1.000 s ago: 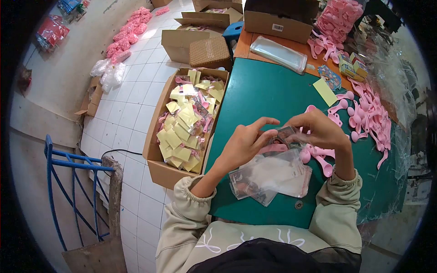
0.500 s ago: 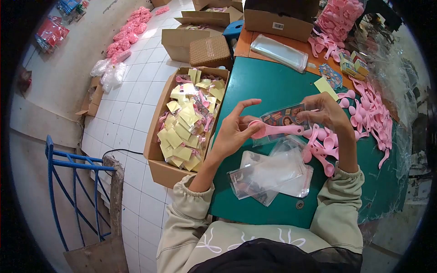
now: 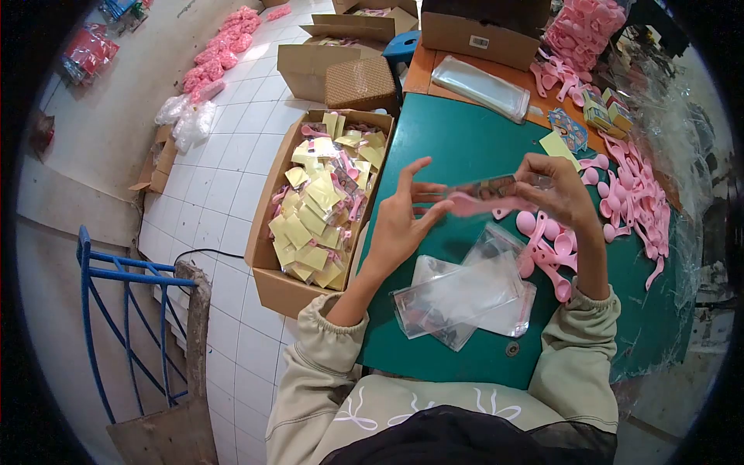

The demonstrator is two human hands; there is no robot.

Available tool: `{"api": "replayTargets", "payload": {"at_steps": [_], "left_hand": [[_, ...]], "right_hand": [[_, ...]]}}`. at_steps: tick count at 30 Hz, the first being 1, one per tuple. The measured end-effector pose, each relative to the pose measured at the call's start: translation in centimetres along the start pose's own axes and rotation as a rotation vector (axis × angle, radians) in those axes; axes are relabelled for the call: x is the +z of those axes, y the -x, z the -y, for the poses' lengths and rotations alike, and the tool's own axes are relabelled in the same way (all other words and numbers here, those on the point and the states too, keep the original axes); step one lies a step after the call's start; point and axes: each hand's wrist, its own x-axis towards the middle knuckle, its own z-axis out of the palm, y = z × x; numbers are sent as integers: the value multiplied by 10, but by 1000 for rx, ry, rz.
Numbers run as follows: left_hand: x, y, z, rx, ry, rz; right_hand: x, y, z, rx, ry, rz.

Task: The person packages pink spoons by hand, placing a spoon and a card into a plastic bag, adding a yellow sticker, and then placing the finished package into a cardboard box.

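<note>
Two hands (image 3: 399, 225), one held spoon (image 3: 468, 205)

The green tabletop (image 3: 449, 132) carries the following, sited from its centre. Seven o'clock: overlapping clear plastic bags (image 3: 469, 297). Four o'clock: a small cluster of pink plastic spoons (image 3: 536, 252). Three o'clock: a larger spoon heap (image 3: 637, 186). One o'clock: a pale yellow card (image 3: 555, 146). Twelve o'clock, on the adjoining orange wooden surface (image 3: 418, 72): a stack of clear sleeves (image 3: 479, 87); behind it, a cardboard box (image 3: 457, 35).

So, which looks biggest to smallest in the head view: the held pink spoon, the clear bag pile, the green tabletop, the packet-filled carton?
1. Green tabletop
2. Packet-filled carton
3. Clear bag pile
4. Held pink spoon, blurred but clearly smallest
</note>
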Motion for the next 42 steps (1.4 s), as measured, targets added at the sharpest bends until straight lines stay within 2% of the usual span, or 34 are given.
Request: {"api": "replayTargets", "payload": {"at_steps": [2,4,5,7,8,12,20,29,32,36,38,42], "left_hand": [[3,0,7,-107,-38,-18],[6,1,6,-299,346,138],[7,3,5,-395,538,217],[7,5,3,-382,490,250],[6,6,2,-410,477,244],[2,6,0,-487,436,325],[6,10,12,-482,440,360],[3,10,9,-492,429,354],[3,8,11,-496,459,332],[8,6,6,-528,388,270],[10,6,15,-458,316,240],[12,6,14,-351,136,136]], "right_hand": [[13,1,9,-109,163,-150],[28,2,15,-230,238,-268],[34,3,16,-270,244,-195],[42,6,16,-347,253,-48],[42,6,14,-292,269,54],[49,9,4,-318,392,196],[58,3,-2,-250,364,386],[62,-4,-9,-173,184,442],[65,-2,-6,-203,213,424],[73,2,-9,-437,288,345],[78,5,-8,-536,253,311],[77,8,0,-437,99,472]]}}
